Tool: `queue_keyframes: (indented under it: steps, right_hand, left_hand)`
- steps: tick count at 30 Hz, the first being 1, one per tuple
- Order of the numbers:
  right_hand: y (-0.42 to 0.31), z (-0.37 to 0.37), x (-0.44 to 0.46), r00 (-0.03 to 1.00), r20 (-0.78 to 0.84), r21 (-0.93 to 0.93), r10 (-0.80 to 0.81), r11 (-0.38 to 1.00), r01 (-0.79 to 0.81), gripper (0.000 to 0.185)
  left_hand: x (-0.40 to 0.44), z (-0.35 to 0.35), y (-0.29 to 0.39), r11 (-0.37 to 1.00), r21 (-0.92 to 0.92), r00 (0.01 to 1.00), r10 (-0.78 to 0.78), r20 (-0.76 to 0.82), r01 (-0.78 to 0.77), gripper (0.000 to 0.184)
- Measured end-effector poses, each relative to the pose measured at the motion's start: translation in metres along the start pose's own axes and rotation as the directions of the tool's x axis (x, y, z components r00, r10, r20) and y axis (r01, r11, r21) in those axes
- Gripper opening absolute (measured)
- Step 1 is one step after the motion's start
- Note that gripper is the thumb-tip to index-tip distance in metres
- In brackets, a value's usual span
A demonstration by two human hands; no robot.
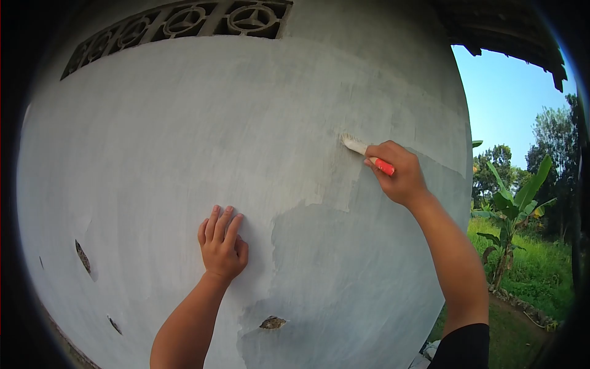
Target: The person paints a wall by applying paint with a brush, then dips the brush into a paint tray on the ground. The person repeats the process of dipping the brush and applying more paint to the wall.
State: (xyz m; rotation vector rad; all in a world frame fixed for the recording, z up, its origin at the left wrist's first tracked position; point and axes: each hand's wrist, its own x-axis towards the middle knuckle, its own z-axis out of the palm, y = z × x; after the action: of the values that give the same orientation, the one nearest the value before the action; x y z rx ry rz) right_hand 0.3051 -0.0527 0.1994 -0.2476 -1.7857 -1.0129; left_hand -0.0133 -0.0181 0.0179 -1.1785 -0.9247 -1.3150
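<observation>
My right hand is wrapped round a paintbrush with a red-ended handle. Its pale bristles meet the wall in the upper right part, where whitish paint borders a darker grey area. Lower and to the left, my left hand rests on the light painted surface with its fingers stretched upward and holds nothing. A darker grey patch with a ragged edge lies between and below the two hands.
Ventilation blocks with star patterns run along the wall's top left. A chipped hole shows low in the wall, with more at left. Beyond the right edge stand a banana plant and grass, under a roof overhang.
</observation>
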Motion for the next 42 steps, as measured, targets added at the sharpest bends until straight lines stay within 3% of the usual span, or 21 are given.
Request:
queue_keyframes:
  steps: [1,3,5,7,8,13,15,16,17,19,20,25,27,28,30,33,35,36,38,40,42]
  right_hand:
    - [-0.007,0.002,-0.011,1.000,-0.007,0.006,-0.005,1.000,0.005,0.010]
    - [-0.019,-0.002,-0.026,0.975,0.166,0.056,-0.150,0.988,0.143,0.011]
    - [-0.017,-0.016,-0.017,0.984,0.168,0.090,-0.065,0.995,0.050,0.010]
    - [-0.002,-0.020,-0.001,0.993,-0.086,0.157,0.079,0.985,-0.064,0.009]
    - [0.006,-0.017,0.003,0.989,-0.115,0.143,0.094,0.987,-0.077,0.008]
    - [0.012,-0.012,0.004,0.997,0.077,0.083,0.021,0.996,-0.028,0.008]
    - [0.009,-0.020,0.008,0.997,0.037,0.350,0.069,0.933,-0.078,0.008]
    - [0.005,-0.023,0.010,0.993,0.033,0.172,0.116,0.978,-0.120,0.009]
    - [0.007,-0.018,0.006,0.992,0.037,0.172,0.123,0.977,-0.128,0.009]
    - [0.014,0.000,-0.006,0.992,-0.040,-0.002,-0.124,0.992,0.124,0.016]
    - [0.011,0.006,-0.019,0.976,0.030,-0.109,-0.217,0.970,0.219,0.024]
    - [-0.058,-0.002,-0.076,0.910,0.277,0.109,-0.310,0.951,0.291,0.024]
    - [-0.061,-0.013,-0.069,0.877,0.480,0.335,-0.028,0.929,-0.154,0.013]
    - [-0.053,-0.013,-0.056,0.911,0.409,0.424,0.053,0.873,-0.242,0.005]
    - [-0.020,-0.013,-0.028,0.884,0.408,0.408,0.228,0.821,-0.400,0.008]
    - [0.007,-0.016,0.007,0.911,0.282,0.298,0.302,0.875,-0.382,0.007]
    - [0.013,-0.013,0.016,0.980,-0.009,0.364,0.198,0.914,-0.181,0.003]
    - [0.012,-0.010,0.014,0.979,-0.008,0.365,0.204,0.912,-0.187,0.003]
    - [0.009,-0.002,0.013,0.999,-0.051,0.033,0.013,0.999,-0.012,0.014]
    - [0.002,0.014,-0.010,0.969,0.048,-0.117,-0.243,0.962,0.247,0.028]
    - [-0.028,0.018,-0.038,0.936,0.194,-0.062,-0.293,0.949,0.309,0.032]
  left_hand:
    - [0.001,-0.001,-0.001,1.000,0.010,1.000,0.002,-0.004,-0.002,0.046]
    - [0.001,-0.002,0.001,1.000,-0.012,1.000,-0.002,0.007,0.002,0.046]
    - [0.002,-0.002,0.000,1.000,0.002,1.000,0.000,0.003,0.000,0.046]
    - [0.001,-0.001,0.001,1.000,0.010,1.000,0.013,0.009,-0.013,0.047]
    - [0.001,-0.001,0.001,1.000,0.014,1.000,0.011,0.007,-0.011,0.047]
    - [0.001,-0.001,0.000,1.000,0.025,1.000,0.001,-0.009,-0.001,0.046]
    - [0.001,-0.002,0.002,1.000,0.018,1.000,0.007,-0.003,-0.007,0.046]
    - [0.001,-0.002,0.002,1.000,0.014,1.000,0.007,0.006,-0.007,0.046]
    - [0.001,-0.001,0.001,1.000,0.019,1.000,0.007,0.002,-0.007,0.046]
    - [0.001,0.000,0.001,1.000,0.024,1.000,0.005,-0.004,-0.005,0.046]
    - [0.000,0.000,0.001,1.000,0.021,1.000,0.006,-0.007,-0.006,0.046]
    - [0.001,-0.003,0.000,1.000,-0.014,1.000,-0.003,-0.014,0.003,0.045]
    - [0.002,-0.002,0.002,1.000,-0.015,1.000,0.005,-0.023,-0.006,0.045]
    - [0.001,-0.001,0.002,1.000,-0.018,1.000,0.007,-0.014,-0.007,0.045]
    - [0.000,0.000,0.000,1.000,0.012,1.000,0.002,-0.030,-0.002,0.044]
    - [0.001,-0.001,0.002,1.000,0.001,1.000,0.009,-0.028,-0.009,0.045]
    - [0.002,-0.001,0.002,1.000,0.002,1.000,0.007,-0.023,-0.007,0.045]
    - [0.002,-0.001,0.002,1.000,0.003,1.000,0.009,-0.022,-0.009,0.045]
    - [0.001,-0.001,0.002,1.000,0.006,1.000,0.009,-0.020,-0.009,0.045]
    - [0.002,-0.001,0.001,1.000,0.017,1.000,0.008,-0.024,-0.008,0.045]
    - [0.001,-0.002,0.002,1.000,-0.009,1.000,0.003,-0.027,-0.003,0.045]
